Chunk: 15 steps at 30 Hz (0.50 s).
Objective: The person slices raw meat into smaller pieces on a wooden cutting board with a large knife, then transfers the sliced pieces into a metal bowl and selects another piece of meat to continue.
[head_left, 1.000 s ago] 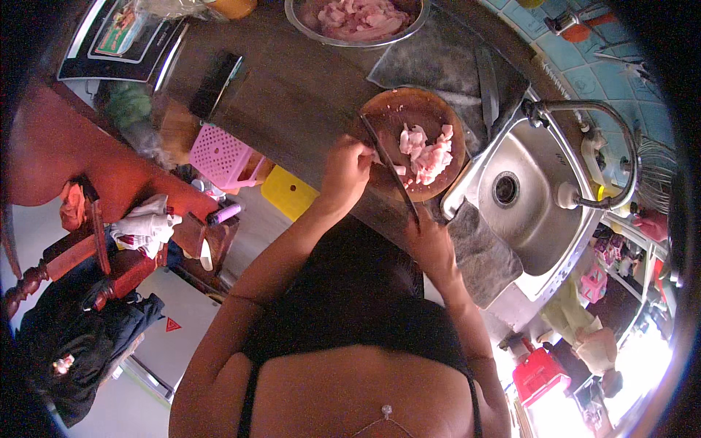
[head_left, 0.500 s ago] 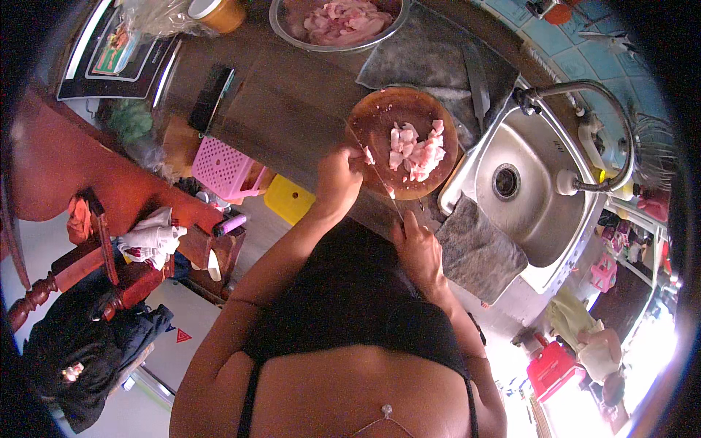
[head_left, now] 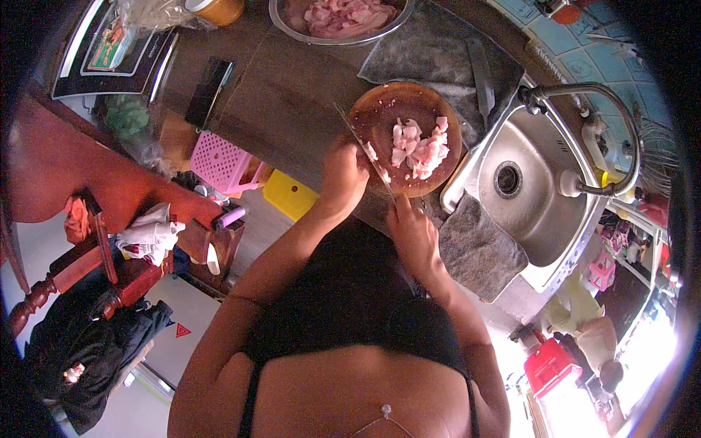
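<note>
A round wooden cutting board (head_left: 438, 175) lies before me, with a pile of diced pale pink meat (head_left: 420, 150) on its middle and right part. My right hand (head_left: 413, 233) is closed round the handle of a knife (head_left: 353, 131). The blade slants up and left across the board's left edge, its tip past the rim. My left hand (head_left: 346, 175) is at that edge, fingers curled beside the blade and pinching a piece of meat (head_left: 371, 151). Its fingertips are partly hidden. Small scraps cling along the blade and board.
Beyond the board stands a metal bowl (head_left: 350, 36) of raw meat. A grey cloth (head_left: 416, 51) bears a second knife (head_left: 480, 80). At right are a steel sink (head_left: 540, 219) and another grey cloth (head_left: 482, 252). A phone (head_left: 209, 91), pink stool (head_left: 223, 164) and yellow stool (head_left: 288, 196) are left.
The knife has slid forward and to the left, its tip now farther past the board. My right hand has moved forward slightly with it; my left hand stays at the board's left edge.
</note>
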{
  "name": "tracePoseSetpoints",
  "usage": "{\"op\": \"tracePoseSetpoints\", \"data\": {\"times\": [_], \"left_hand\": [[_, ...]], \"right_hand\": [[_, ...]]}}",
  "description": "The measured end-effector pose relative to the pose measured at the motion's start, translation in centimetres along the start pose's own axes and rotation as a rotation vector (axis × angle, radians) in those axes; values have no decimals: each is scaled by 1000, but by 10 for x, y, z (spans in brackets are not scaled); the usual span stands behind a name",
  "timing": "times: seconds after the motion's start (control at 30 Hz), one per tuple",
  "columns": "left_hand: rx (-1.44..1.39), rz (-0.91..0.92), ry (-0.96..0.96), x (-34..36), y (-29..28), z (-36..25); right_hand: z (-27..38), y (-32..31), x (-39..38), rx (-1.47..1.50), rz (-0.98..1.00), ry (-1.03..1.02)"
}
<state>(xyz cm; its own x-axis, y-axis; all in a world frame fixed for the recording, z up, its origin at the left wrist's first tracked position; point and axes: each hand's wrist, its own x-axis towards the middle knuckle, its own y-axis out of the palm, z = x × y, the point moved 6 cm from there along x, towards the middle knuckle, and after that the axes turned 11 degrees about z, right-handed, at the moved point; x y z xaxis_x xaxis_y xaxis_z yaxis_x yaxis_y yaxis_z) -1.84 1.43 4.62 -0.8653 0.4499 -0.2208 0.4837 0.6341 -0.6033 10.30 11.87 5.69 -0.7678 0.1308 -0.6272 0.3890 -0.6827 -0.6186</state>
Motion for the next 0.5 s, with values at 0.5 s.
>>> {"op": "tracePoseSetpoints", "data": {"times": [0.5], "left_hand": [[41, 43, -36, -1, 2, 4]], "right_hand": [[-13, 4, -1, -50, 41, 41]]}}
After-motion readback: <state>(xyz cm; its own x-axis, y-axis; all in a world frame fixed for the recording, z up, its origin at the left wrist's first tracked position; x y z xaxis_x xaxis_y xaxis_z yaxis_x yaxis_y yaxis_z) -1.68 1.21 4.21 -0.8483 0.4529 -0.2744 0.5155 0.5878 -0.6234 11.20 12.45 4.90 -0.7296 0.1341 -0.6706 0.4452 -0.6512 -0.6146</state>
